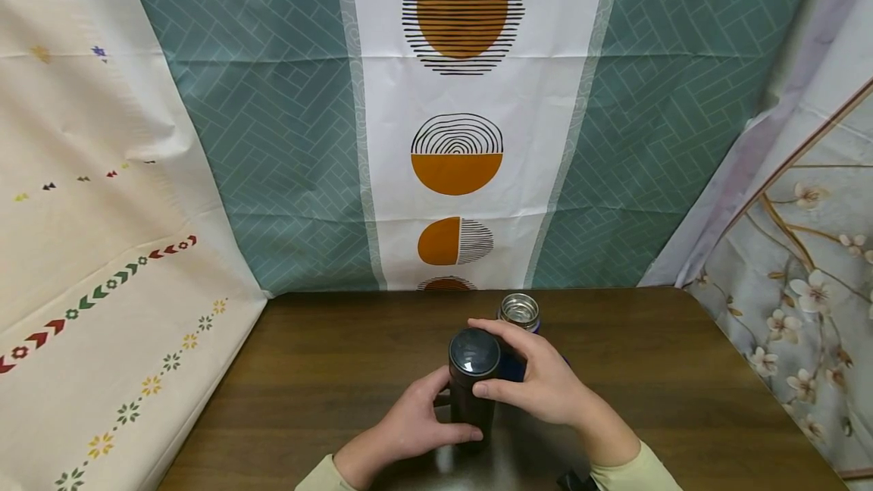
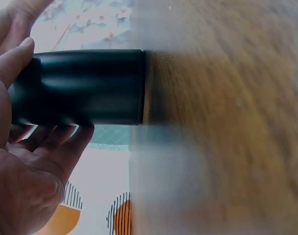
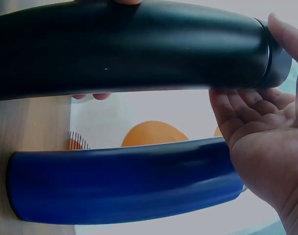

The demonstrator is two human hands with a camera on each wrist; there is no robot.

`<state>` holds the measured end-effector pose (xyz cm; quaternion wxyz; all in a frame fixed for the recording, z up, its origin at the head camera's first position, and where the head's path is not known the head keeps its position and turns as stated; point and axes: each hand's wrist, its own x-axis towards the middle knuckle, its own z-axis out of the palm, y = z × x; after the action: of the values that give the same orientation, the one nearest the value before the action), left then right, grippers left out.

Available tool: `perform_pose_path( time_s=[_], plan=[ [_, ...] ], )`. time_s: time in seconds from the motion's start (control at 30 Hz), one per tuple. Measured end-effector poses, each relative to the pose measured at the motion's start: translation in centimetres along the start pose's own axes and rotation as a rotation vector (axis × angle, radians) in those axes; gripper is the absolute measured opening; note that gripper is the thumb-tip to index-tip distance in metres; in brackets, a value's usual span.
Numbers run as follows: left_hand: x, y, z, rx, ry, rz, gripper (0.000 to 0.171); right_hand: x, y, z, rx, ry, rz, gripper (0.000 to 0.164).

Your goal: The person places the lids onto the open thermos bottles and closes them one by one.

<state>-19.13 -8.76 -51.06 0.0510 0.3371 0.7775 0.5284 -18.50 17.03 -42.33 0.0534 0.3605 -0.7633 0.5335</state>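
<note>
A black thermos flask (image 1: 470, 408) stands upright on the table, its dark glossy-topped lid (image 1: 475, 351) on top. My left hand (image 1: 426, 415) holds the flask's body, thumb on the near side and fingers round the far side. At the top, my right hand (image 1: 539, 377) grips around the lid, its thumb (image 3: 286, 36) at the seam between lid and body. Just behind and to the right stands a blue thermos flask (image 3: 124, 183), apart from the black one. Its steel mouth (image 1: 520, 310) is uncovered; my right hand partly hides its body in the head view.
The brown wooden table (image 1: 327, 362) reaches back to a green and white patterned curtain (image 1: 286, 135). Cream embroidered cloth (image 1: 116, 286) hangs at the left, and a floral cloth (image 1: 805, 324) at the right. A dark strap (image 1: 576, 482) sits by my right wrist.
</note>
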Motion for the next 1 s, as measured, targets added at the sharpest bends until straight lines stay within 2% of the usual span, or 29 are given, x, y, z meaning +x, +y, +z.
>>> perform_pose_path(
  time_s=[0.5, 1.0],
  plan=[
    [-0.18, -0.09, 0.05, -0.006, 0.003, -0.001, 0.075, -0.15, -0.08, 0.42, -0.010, 0.042, 0.011, 0.073],
    [-0.22, -0.11, 0.18, -0.013, 0.011, -0.032, 0.076, -0.57, -0.38, 0.92, -0.009, 0.075, 0.036, 0.074]
  ],
)
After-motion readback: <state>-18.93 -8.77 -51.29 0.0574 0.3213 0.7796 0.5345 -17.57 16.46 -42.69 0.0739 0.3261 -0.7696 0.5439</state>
